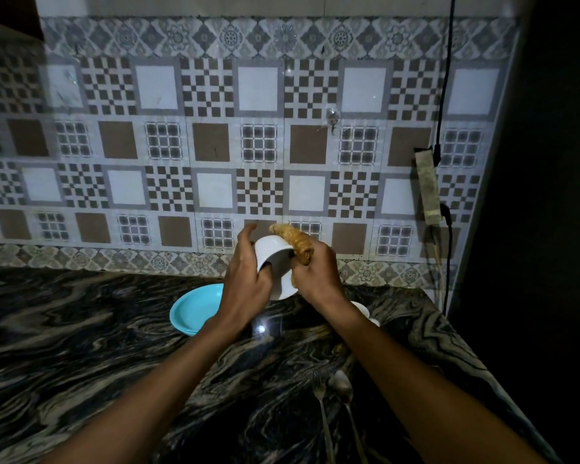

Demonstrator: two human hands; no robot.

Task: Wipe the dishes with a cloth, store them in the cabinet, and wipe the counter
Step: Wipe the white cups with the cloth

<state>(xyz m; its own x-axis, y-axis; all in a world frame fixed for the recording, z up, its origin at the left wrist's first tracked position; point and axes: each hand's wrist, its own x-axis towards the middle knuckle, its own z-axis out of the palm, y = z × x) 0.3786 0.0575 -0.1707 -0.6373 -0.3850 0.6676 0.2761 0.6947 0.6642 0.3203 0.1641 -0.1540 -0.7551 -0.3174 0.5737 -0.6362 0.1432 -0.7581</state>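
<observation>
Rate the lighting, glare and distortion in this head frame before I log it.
Head view: one forward light brightens the tiled wall and fades to near black at the right edge; a small glare spot sits on the counter; wide-angle bending curves the wall lines; the white bowl, cloth and both hands stay readable, the fork and spoon are dim.

Head view, down toward counter (81, 329), close.

Right forearm (399, 363) hides most of white dishes (362, 308); left hand (245, 283) covers blue plate's (195, 306) right edge.
</observation>
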